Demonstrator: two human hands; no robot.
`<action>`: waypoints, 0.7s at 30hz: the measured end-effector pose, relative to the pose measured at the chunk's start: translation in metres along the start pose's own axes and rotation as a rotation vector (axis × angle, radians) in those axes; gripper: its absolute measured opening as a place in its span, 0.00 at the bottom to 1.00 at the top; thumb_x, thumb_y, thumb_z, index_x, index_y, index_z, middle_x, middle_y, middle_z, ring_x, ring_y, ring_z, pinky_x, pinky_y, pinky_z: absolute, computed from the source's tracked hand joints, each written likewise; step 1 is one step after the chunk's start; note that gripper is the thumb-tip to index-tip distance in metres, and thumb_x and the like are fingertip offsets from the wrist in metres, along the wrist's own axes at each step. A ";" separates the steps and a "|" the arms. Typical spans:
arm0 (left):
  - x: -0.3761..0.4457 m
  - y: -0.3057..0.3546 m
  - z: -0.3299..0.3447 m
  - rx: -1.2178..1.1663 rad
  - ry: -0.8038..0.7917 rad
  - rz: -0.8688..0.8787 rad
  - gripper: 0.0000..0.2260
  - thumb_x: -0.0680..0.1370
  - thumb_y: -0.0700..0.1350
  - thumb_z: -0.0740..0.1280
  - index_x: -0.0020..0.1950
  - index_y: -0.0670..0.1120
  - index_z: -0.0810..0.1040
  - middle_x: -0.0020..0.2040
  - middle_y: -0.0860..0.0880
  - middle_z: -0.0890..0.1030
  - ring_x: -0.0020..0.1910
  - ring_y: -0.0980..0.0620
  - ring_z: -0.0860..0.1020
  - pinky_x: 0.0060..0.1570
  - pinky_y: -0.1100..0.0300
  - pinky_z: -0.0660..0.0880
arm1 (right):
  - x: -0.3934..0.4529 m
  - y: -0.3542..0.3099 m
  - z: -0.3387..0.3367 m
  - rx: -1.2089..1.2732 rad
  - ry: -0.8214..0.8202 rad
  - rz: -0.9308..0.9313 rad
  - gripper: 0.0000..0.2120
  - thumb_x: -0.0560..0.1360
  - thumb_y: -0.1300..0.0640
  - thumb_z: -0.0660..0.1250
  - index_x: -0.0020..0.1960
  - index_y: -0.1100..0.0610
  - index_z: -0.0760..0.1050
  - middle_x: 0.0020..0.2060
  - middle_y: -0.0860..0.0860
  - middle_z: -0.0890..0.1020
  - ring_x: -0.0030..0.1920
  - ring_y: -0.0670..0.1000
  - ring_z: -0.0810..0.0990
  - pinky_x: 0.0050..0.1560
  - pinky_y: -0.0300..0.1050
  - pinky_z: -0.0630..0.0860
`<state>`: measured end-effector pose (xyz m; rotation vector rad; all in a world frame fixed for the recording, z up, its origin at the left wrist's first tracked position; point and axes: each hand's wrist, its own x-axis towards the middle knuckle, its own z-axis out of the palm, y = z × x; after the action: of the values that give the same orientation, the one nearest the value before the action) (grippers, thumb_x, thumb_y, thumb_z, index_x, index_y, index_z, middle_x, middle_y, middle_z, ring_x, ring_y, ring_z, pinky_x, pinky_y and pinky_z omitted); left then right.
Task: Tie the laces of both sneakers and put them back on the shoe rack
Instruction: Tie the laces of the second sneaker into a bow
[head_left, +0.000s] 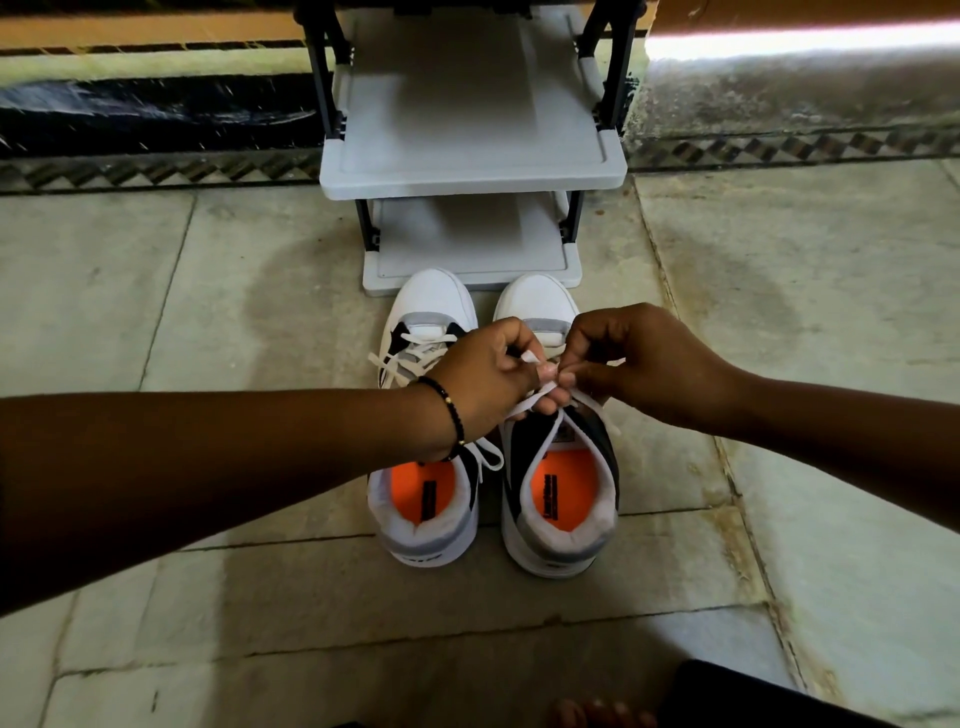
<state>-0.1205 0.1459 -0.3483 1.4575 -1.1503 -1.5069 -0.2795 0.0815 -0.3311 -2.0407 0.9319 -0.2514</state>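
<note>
Two white, grey and black sneakers with orange insoles stand side by side on the floor, toes toward the shoe rack (472, 171). The left sneaker (426, 499) has white laces lying loosely across its tongue. Over the right sneaker (561, 499), my left hand (488, 374) and my right hand (639, 364) meet above the tongue. Both pinch the white laces of the right sneaker (540, 395) between fingertips. The knot itself is hidden by my fingers.
The grey rack has two shelves with dark posts and stands against a wall with a patterned skirting (156, 171). Stone floor tiles (779, 364) spread around the shoes. A dark cloth (753, 696) and toes sit at the bottom edge.
</note>
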 end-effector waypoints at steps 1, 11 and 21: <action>0.000 0.001 0.000 -0.003 -0.009 0.003 0.07 0.77 0.39 0.61 0.40 0.46 0.68 0.36 0.45 0.81 0.30 0.57 0.79 0.34 0.61 0.75 | 0.000 0.000 -0.001 -0.003 -0.001 0.011 0.01 0.71 0.62 0.70 0.40 0.59 0.78 0.36 0.54 0.84 0.37 0.52 0.83 0.42 0.50 0.81; 0.001 0.002 0.005 0.077 -0.088 0.037 0.10 0.76 0.34 0.59 0.46 0.48 0.64 0.37 0.46 0.79 0.35 0.55 0.79 0.41 0.68 0.76 | 0.004 0.002 -0.005 0.128 -0.030 0.095 0.02 0.70 0.65 0.70 0.40 0.61 0.80 0.31 0.55 0.82 0.30 0.45 0.76 0.36 0.42 0.74; 0.003 -0.002 -0.002 -0.086 -0.080 -0.137 0.14 0.75 0.39 0.64 0.56 0.46 0.62 0.36 0.53 0.81 0.32 0.61 0.78 0.35 0.62 0.72 | -0.005 -0.005 -0.018 -0.577 -0.121 -0.451 0.13 0.74 0.52 0.58 0.46 0.55 0.81 0.37 0.51 0.82 0.40 0.53 0.80 0.34 0.47 0.76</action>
<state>-0.1186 0.1429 -0.3509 1.4538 -1.0356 -1.7010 -0.2886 0.0754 -0.3155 -2.7592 0.4862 -0.0988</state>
